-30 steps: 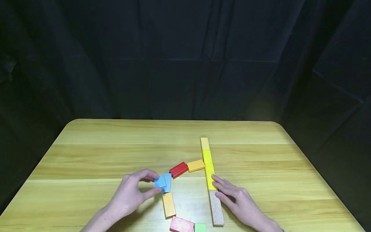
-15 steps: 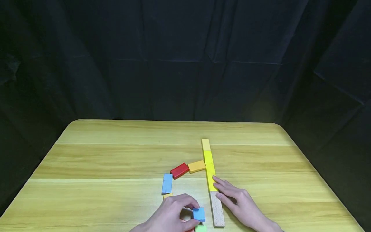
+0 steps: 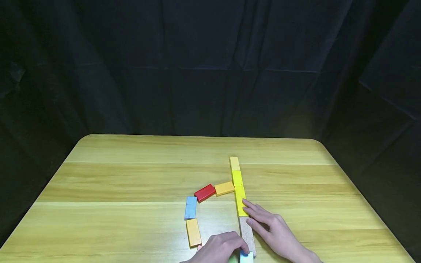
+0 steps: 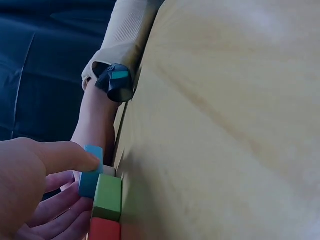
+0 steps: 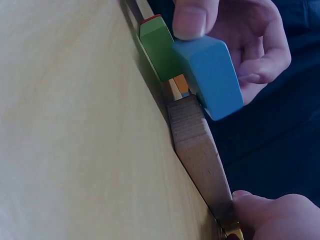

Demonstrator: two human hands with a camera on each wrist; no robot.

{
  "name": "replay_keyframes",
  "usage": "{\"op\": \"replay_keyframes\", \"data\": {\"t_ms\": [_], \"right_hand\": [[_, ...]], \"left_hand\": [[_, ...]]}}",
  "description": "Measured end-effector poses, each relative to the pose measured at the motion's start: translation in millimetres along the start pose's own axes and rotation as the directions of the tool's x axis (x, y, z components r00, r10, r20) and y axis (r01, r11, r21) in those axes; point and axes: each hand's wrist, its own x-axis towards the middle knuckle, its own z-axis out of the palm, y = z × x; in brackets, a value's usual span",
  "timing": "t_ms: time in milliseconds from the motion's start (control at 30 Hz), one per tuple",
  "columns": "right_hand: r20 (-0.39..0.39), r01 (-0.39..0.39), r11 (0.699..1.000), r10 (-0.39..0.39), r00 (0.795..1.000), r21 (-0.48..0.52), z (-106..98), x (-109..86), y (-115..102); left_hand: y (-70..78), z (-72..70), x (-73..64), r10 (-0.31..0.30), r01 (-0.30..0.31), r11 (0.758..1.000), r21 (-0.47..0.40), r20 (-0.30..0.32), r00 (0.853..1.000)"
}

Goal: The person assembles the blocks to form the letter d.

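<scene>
Between thumb and fingers, my left hand (image 3: 218, 249) pinches a small blue block (image 5: 212, 75). The block overlaps the near end of a long speckled wooden block (image 3: 246, 233) in the head view, and the right wrist view shows it raised above the tabletop. Just to its left sits a green block (image 4: 107, 197), followed by a red-pink block (image 4: 105, 230), mostly covered by my left hand in the head view. My right hand (image 3: 276, 232) rests its extended fingertips along the right side of a long yellow block (image 3: 240, 201) and the speckled block.
Beyond the long yellow block, a short yellow block (image 3: 237, 178) and a pale yellow block (image 3: 234, 163) continue the straight row. A curve of orange (image 3: 224, 188), red (image 3: 205, 192), blue (image 3: 190, 207) and orange blocks (image 3: 193, 232) bends leftward on the wooden table (image 3: 115, 175).
My left hand has carried the small blue block from beside the flat blue block, rightward and nearer, to the speckled block's near end. My right hand has stayed in place.
</scene>
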Motion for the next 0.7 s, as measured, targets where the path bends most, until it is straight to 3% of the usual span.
{"op": "replay_keyframes", "data": {"t_ms": [200,367,700], "right_hand": [[0.000,0.009,1.000,-0.009,1.000,0.018,-0.9,-0.5,0.0],[-0.009,0.024,0.999,-0.024,1.000,0.029,-0.9,-0.4,0.2],[-0.007,0.027,0.999,-0.026,1.000,0.026,-1.2,0.6,-0.6]], "left_hand": [[2.1,3.5,-0.6,0.031,-0.031,0.999,-0.018,-0.007,0.999],[1.6,6.3,0.0,0.061,-0.060,0.998,0.021,-0.034,0.998],[2.3,8.0,-1.9,0.009,-0.009,0.999,0.051,-0.011,1.000]]}}
